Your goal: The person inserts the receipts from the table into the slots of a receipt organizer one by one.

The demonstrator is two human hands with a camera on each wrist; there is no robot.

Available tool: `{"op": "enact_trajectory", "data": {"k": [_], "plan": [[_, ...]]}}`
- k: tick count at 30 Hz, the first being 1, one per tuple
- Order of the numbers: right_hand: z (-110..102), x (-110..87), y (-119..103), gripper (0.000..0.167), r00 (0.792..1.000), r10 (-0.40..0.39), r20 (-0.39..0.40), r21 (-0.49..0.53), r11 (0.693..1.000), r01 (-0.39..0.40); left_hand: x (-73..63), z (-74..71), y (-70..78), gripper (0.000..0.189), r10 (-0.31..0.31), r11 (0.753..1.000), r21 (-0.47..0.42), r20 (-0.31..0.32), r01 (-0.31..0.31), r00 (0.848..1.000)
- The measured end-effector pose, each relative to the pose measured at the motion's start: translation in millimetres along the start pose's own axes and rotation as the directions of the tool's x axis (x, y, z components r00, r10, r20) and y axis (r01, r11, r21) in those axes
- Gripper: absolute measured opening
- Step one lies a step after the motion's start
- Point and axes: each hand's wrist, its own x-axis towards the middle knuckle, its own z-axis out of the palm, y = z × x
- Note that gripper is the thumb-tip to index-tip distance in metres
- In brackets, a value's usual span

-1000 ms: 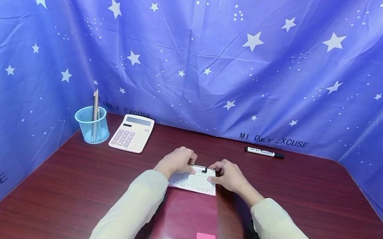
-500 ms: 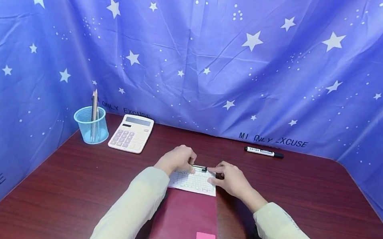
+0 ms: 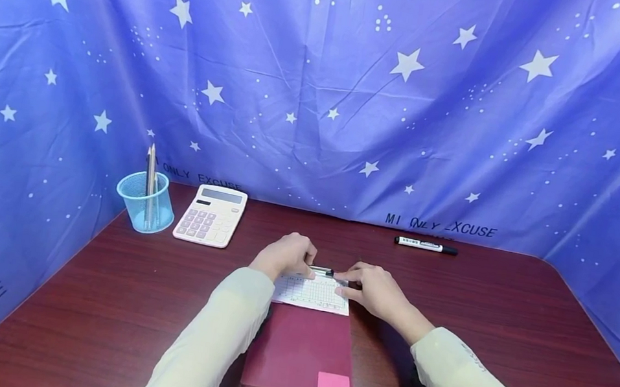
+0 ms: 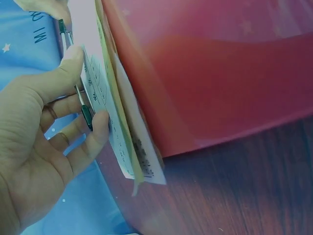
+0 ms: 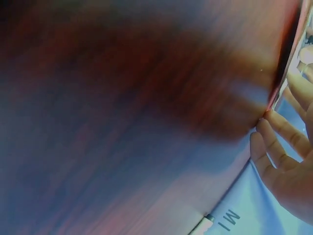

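Note:
A dark red file folder (image 3: 298, 349) with a pink label (image 3: 333, 383) lies on the table. Printed forms (image 3: 320, 294) are stacked at its far end, several sheets thick in the left wrist view. Across their top edge runs a thin metal clip (image 4: 86, 116) with dark end caps. My left hand (image 3: 287, 256) pinches the clip, thumb above it and fingers curled around the far edge. The right hand (image 3: 381, 291) holds the forms' right edge between thumb and fingers, its index fingertip right at the clip's right end. Its other fingers are behind the edge.
A blue mesh pen cup (image 3: 145, 203) with pencils stands at the back left, beside a white calculator (image 3: 210, 216). A marker (image 3: 426, 245) lies at the back right. A blue starry curtain (image 3: 323, 91) encloses the table's back and sides.
The clip's right end has shifted slightly toward the forms' far edge. My right index finger has straightened toward it. The left hand stays nearly where it was.

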Motion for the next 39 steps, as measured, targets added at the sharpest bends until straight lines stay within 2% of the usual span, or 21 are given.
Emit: {"op": "enact_trajectory", "data": {"k": [11,21,27,35,39], "plan": [[-1,-5.8,1,0.027,0.999,-0.037,0.018,-0.045,0.998,0.038,1.2,-0.1,-0.2,0.034,-0.013,1.000,-0.008,0.017,0.013,1.000],[0,-4.1,1,0.027,0.997,-0.073,0.006,-0.103,0.992,0.074,-0.5,-0.9,-0.1,0.035,0.001,1.000,0.005,0.013,-0.001,1.000],[2,-2.6,-1,0.026,0.999,-0.050,-0.013,-0.123,0.991,0.048,-1.4,-1.2,1.3,0.035,0.003,1.000,-0.012,0.011,-0.002,1.000],[5,-2.8,-8,0.026,0.999,0.042,-0.008,-0.152,0.987,-0.043,-3.9,-3.0,4.6,0.035,-0.016,1.000,-0.022,0.006,0.016,1.000],[5,-3.1,-10,0.026,0.999,0.053,-0.013,-0.152,0.987,-0.054,-4.8,-3.2,5.0,0.036,-0.014,0.999,-0.031,-0.001,0.014,1.000]]}}
